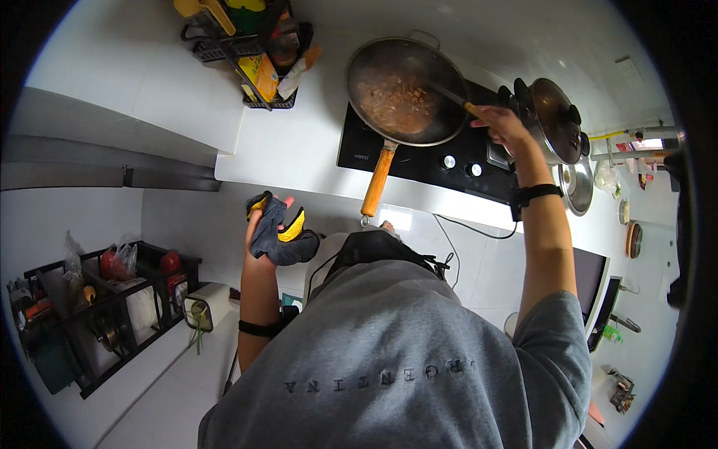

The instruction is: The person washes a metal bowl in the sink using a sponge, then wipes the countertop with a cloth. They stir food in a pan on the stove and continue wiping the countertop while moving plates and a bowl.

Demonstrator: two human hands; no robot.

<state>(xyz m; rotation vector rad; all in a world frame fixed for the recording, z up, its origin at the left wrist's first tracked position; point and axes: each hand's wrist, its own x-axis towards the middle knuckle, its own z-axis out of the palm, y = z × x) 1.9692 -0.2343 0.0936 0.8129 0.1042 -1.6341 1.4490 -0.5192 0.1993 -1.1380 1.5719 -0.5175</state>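
Note:
My right hand (502, 126) grips the wooden handle of a spatula (451, 95), whose metal end reaches down into a wok (364, 67). Browned, shredded-looking food (401, 101) lies in the wok with a haze above it. The wok sits on a black gas cooktop (415, 163), and its wooden handle (378, 182) points back towards me with no hand on it. Off to the left, my left hand (263, 224) holds a dark grey cloth (270, 230) with yellow patches, away from the wok. The cloth hides part of the fingers.
Right of the wok stands a lidded steel pot (552, 120), with a metal bowl (579, 185) nearer me. A black basket rack (224, 50) of seasonings is at the back left. A black storage rack (129, 314) stands far left. Cables (477, 231) hang by the counter front.

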